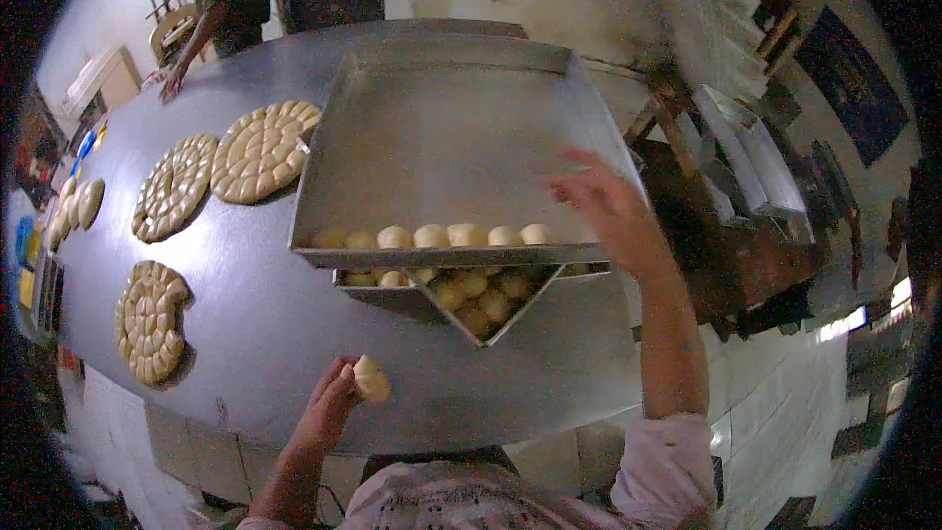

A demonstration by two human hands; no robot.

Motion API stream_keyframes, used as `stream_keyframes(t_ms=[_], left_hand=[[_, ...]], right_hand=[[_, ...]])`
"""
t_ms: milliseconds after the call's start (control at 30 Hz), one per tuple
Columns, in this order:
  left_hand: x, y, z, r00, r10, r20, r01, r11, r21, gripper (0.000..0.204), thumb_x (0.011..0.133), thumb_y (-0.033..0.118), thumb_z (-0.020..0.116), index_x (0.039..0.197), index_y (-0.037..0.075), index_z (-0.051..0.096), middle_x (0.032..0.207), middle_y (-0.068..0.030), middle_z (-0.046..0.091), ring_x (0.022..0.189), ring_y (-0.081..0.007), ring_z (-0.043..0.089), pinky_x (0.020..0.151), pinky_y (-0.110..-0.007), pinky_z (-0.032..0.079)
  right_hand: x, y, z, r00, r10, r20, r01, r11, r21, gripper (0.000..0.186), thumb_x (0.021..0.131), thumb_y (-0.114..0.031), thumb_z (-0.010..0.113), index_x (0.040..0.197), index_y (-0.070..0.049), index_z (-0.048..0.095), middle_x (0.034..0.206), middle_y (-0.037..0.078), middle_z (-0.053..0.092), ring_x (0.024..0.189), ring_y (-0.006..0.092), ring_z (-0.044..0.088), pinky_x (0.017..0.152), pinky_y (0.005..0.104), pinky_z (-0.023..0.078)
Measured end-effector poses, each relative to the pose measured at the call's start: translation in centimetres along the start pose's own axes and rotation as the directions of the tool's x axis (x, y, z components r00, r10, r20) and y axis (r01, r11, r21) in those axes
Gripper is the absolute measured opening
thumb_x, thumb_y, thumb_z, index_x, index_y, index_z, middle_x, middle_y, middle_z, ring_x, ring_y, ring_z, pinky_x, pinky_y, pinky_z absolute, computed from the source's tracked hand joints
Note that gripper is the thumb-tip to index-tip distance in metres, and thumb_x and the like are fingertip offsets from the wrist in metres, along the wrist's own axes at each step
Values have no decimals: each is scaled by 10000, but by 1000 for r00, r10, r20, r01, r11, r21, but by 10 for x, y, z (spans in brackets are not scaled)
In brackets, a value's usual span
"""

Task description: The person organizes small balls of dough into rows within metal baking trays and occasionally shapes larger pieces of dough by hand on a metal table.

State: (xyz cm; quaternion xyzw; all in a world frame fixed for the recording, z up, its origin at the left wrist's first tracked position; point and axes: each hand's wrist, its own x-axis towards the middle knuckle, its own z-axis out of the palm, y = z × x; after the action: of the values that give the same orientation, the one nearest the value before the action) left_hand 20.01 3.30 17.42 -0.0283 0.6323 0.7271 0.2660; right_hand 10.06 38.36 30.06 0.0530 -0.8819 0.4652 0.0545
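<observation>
The step in hand appears to be lining the upper tray [446, 142] with dough balls [467, 236], which sit in one row along its near wall. Over the near edge of the tabletop [265, 304], the left hand [334, 397] pinches a dough lump [371, 380] between its fingers, while the right hand [618, 216], blurred above the tray's right side, has its fingers loosely spread. The next move likely calls for portioning that lump and extending the row rightward.

in top tray [442, 137]: dough balls [467, 235]; on table [265, 314], leftward: dough rounds [263, 152]
</observation>
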Motion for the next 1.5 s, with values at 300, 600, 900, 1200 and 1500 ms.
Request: stream_keyframes(t_ms=[300, 600, 900, 1200, 1500], left_hand=[[-27, 6, -36, 935, -43, 353, -50, 967, 250, 366, 867, 214, 501, 1178, 21, 486, 1073, -135, 579, 1007, -264, 540, 831, -349, 435], [-69, -51, -324, 546, 761, -351, 468, 71, 881, 477, 765, 117, 572, 1229, 114, 464, 1217, -105, 469, 1097, -337, 406, 941, -446, 319], [-32, -13, -306, 597, 730, -333, 330, 154, 931, 270, 844, 173, 480, 1078, 38, 490, 1047, -146, 510, 964, -329, 476, 882, -412, 342], [14, 11, -132, 918, 272, -289, -246, 961, 123, 96, 860, 122, 521, 909, 107, 440, 841, -4, 455, 774, -96, 461, 652, -242, 388], [16, -14, -79, 885, 177, -431, -117, 980, 162, 207, 768, 70, 636, 842, 109, 447, 770, 32, 406, 694, -69, 394, 608, -212, 358]], right_hand=[[-185, 5, 191, 923, 333, 193, -369, 908, 199, 452, 895, -338, 426, 1212, -19, 474, 1155, 138, 523, 1062, 254, 497, 917, 381, 360], [-211, 181, 159, 923, 175, -342, -381, 306, -873, 394, 851, -223, 520, 1165, 6, 455, 1155, 204, 498, 1086, 358, 444, 962, 498, 301], [-205, 153, 133, 848, 215, -484, -528, 397, -750, 375, 839, -217, 529, 1133, 11, 480, 1135, 192, 507, 1096, 335, 433, 968, 452, 320], [-158, 143, 113, 913, 288, -288, -395, 802, -449, 353, 750, -237, 605, 1024, -26, 535, 1083, 211, 500, 1031, 348, 465, 959, 445, 327], [-187, 119, 31, 889, 439, -132, -458, 848, -265, 259, 737, -126, 597, 977, -36, 566, 1090, 115, 535, 963, 213, 540, 814, 348, 453]])
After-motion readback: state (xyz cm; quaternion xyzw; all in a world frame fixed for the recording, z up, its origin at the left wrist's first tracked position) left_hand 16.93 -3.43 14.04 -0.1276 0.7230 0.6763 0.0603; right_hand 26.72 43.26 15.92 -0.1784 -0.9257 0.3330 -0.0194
